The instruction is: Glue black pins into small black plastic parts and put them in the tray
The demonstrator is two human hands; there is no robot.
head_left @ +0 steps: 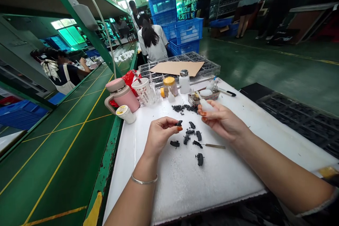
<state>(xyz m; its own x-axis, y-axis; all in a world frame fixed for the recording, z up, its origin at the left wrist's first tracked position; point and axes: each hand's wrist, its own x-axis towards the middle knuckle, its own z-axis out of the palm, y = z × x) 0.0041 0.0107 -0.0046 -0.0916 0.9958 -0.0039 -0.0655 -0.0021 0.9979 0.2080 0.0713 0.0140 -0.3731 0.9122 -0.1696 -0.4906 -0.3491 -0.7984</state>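
Our left hand [160,136] pinches a small black part [179,123]; our right hand [221,120] clamps a white squeeze bottle [206,105]. More black parts [192,137] lie just below both hands on the tabletop [185,183], with a black heap [184,108] beyond the right hand (how many are finished, we cannot tell).

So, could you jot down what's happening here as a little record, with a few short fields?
Left hand: pinches a small black plastic part
Right hand: holds a small white plastic bottle
Under the hands: loose black parts on a white work surface
Further along the bench: a heap of tiny black pieces, a pink tumbler
Background: a co-worker in a white shirt, stacked blue crates
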